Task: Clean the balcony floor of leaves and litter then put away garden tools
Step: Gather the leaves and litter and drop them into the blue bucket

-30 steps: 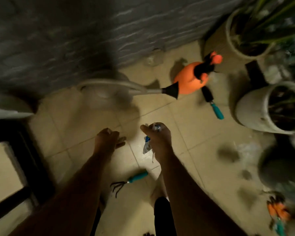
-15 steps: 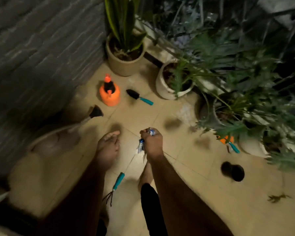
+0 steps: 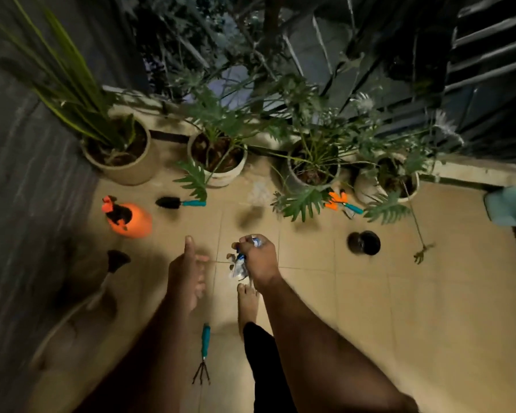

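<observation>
My right hand [image 3: 258, 257] grips a bunch of crumpled wrappers [image 3: 239, 265], silver and blue, above the tiled floor [image 3: 399, 308]. My left hand [image 3: 186, 271] hangs beside it with relaxed fingers and holds nothing. A teal-handled hand rake [image 3: 203, 351] lies on the tiles below my hands. A teal-handled trowel [image 3: 179, 202] lies near the pots, next to an orange spray bottle [image 3: 127, 219]. Orange pruning shears [image 3: 341, 202] lie under the leaves on the right. A broom [image 3: 108, 278] lies blurred along the left wall. A dry leaf [image 3: 423, 253] sits on the tiles at right.
Several potted plants [image 3: 122, 156] line the far edge by the railing. A dark round object [image 3: 364, 242] rests on the tiles right of my hands. A grey wall [image 3: 27, 189] runs along the left. My bare foot [image 3: 247, 305] stands under my right hand.
The view has swung up and to the right, bringing the row of pots and the railing into sight. My right hand keeps its grip on the wrappers; my left hand's fingers have loosened.
</observation>
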The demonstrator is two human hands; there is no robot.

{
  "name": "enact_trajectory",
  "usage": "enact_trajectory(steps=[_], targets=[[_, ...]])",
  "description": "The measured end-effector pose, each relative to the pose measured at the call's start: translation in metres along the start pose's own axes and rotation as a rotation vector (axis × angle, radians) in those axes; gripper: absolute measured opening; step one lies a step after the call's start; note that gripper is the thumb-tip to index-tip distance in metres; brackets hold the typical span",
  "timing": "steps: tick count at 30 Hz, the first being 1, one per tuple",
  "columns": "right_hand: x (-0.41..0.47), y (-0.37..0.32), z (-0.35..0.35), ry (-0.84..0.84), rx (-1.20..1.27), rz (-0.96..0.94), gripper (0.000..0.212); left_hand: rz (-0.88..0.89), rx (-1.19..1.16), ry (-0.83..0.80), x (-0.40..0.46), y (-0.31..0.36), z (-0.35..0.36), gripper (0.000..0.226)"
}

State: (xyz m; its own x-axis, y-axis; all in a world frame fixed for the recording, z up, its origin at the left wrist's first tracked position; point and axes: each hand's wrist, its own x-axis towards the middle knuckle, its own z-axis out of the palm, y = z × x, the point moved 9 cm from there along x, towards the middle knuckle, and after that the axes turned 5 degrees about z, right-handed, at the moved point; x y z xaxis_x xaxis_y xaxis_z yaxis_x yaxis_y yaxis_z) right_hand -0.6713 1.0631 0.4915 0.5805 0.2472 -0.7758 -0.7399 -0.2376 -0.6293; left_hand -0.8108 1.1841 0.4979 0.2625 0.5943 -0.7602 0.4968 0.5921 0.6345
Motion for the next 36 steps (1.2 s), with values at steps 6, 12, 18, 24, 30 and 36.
enact_trajectory(steps=[6, 12, 18, 24, 30, 36], targets=[[-0.067, 0.007, -0.017, 0.143, 0.055, -0.062, 0.021, 0.092, 0.114, -0.165, -0.057, 0.028, -0.004, 0.034], [-0.172, 0.022, -0.031, 0.243, 0.062, -0.136, 0.018, 0.100, 0.262, -0.317, -0.126, 0.023, -0.040, 0.029], [-0.248, 0.041, -0.053, 0.323, 0.041, -0.151, 0.023, 0.189, 0.422, -0.451, -0.179, 0.014, -0.069, 0.034], [-0.270, 0.034, -0.096, 0.432, -0.030, -0.232, 0.037, 0.261, 0.496, -0.452, -0.213, 0.023, -0.047, 0.050], [-0.278, 0.045, -0.150, 0.468, 0.013, -0.244, 0.037, 0.262, 0.561, -0.485, -0.253, -0.006, 0.000, 0.054], [-0.275, 0.049, -0.207, 0.495, 0.010, -0.204, 0.037, 0.301, 0.633, -0.496, -0.276, -0.037, 0.044, 0.042]])
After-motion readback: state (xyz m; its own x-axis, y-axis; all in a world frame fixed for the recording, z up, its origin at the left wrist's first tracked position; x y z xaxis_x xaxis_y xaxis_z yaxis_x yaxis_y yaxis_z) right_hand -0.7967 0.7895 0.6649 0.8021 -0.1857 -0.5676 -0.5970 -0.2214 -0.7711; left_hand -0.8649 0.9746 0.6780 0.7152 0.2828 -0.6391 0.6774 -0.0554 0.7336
